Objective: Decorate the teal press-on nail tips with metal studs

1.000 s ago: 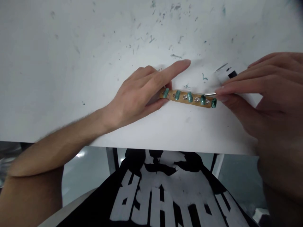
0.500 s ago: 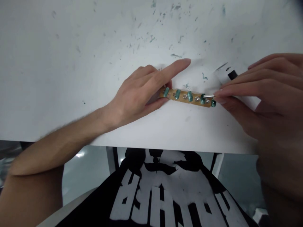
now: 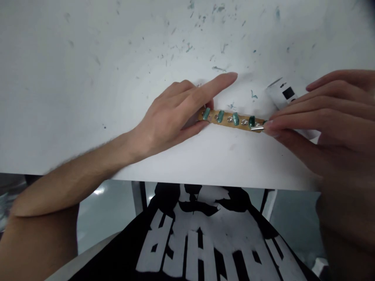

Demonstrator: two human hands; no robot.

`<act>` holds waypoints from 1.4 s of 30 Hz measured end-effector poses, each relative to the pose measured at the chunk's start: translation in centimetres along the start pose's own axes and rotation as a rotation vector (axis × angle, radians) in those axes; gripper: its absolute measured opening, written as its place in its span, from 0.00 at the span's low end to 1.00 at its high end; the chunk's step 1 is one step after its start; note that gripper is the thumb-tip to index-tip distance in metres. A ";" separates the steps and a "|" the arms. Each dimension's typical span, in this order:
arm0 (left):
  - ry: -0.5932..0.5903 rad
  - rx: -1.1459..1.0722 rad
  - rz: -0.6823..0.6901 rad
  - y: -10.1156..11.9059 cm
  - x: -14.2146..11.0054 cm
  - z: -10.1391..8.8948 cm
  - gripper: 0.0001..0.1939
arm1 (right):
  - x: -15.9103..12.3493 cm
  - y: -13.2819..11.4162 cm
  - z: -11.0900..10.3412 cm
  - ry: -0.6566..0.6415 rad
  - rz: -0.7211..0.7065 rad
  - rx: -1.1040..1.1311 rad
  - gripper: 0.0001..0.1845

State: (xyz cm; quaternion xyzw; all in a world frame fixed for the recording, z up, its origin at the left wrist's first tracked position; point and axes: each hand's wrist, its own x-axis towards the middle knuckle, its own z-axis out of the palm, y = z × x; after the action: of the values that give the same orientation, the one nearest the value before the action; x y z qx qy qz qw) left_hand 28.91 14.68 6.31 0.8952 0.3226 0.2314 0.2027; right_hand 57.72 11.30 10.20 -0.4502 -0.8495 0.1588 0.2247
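White and wide, the table (image 3: pixel 117 58) is sitting under the arms, and little green smears (image 3: pixel 219 69) are dotting it. Between the left hand (image 3: pixel 172 107) and the right hand (image 3: pixel 319 117), a tan strip (image 3: pixel 225 121) is slanting a bit, carrying a row of shiny green pieces (image 3: pixel 206 114) and clear bumps (image 3: pixel 244 122). The left hand is gripping the strip's left end, with one finger (image 3: pixel 228 79) poking out straight. The right hand is pinching a thin silver stick (image 3: pixel 257 128), and its tip is pointing at the near end of the fourth green piece (image 3: pixel 252 121); whether they are touching is too small to tell. A white box (image 3: pixel 277 91) is lying just past the right hand. The person seems to be working on that fourth piece, and the next move seems to be calling for a light touch and a still strip
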 end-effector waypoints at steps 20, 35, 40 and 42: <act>-0.023 0.013 -0.016 -0.2 -0.3 0.0 0.28 | 0.2 0.5 0.8 0.082 0.018 -0.070 0.12; 0.011 0.004 -0.008 -0.1 -0.2 0.1 0.27 | 0.1 1.1 -0.2 -0.012 -0.025 -0.058 0.06; 0.016 -0.041 -0.031 0.0 -0.3 0.2 0.27 | 0.1 0.8 -0.4 -0.029 -0.006 0.025 0.06; 0.029 -0.048 -0.021 -0.1 -0.3 0.3 0.27 | 0.1 0.8 -0.4 -0.023 0.031 0.027 0.04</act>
State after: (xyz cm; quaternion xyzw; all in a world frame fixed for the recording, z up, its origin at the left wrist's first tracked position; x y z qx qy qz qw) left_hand 28.82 14.51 5.98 0.8832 0.3292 0.2497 0.2218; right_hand 58.46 11.84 10.22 -0.4582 -0.8428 0.1788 0.2185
